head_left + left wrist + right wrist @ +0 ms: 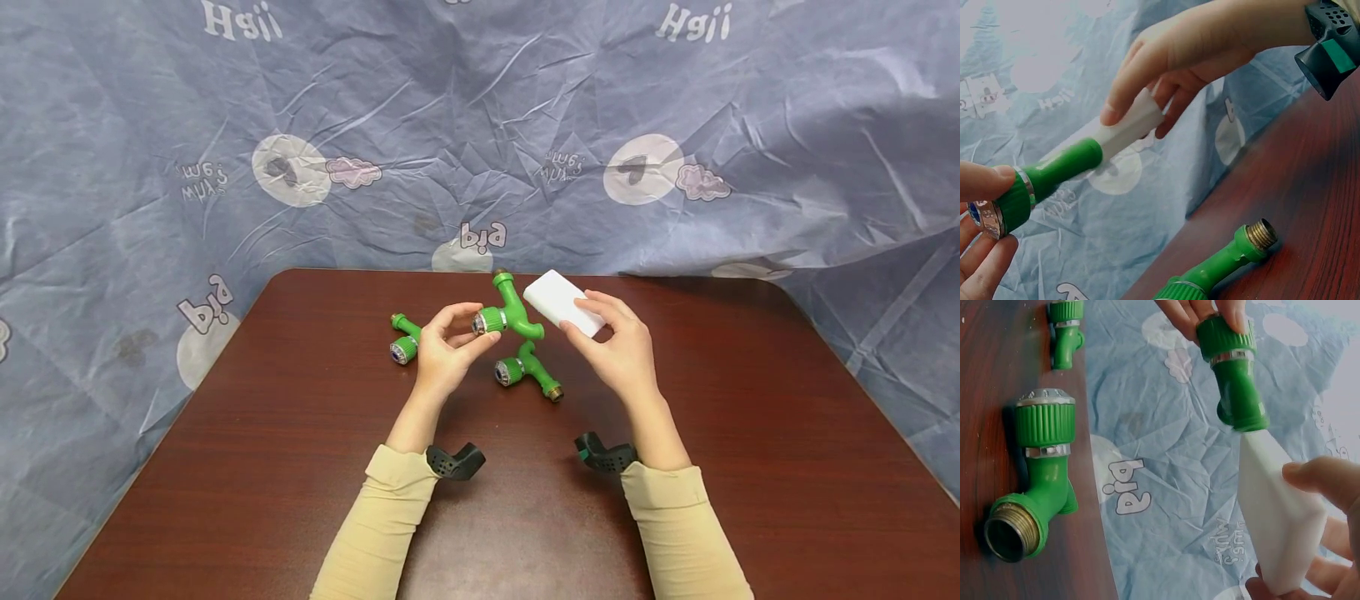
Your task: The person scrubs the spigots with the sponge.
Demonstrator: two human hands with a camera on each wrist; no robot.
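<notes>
Raised over the table, my left hand (447, 346) pinches a green faucet (516, 310) by its ribbed knob. The faucet's threaded brass end points away from me and its spout toward the right. My right hand (624, 343) grips a white rectangular block (558, 298) between thumb and fingers, near the faucet's body. In the right wrist view the block (1275, 512) overlaps the faucet's lower end (1241, 400). A second green faucet (534, 371) lies on the table below the hands. Behind my left hand lies a third green faucet (406, 340), partly hidden by that hand.
All this is at the far half of a dark red-brown wooden table (285, 433). A wrinkled blue-grey cloth (450, 125) with printed words and pale circles hangs behind the table's far edge. Black wrist mounts (456, 461) sit at both cuffs.
</notes>
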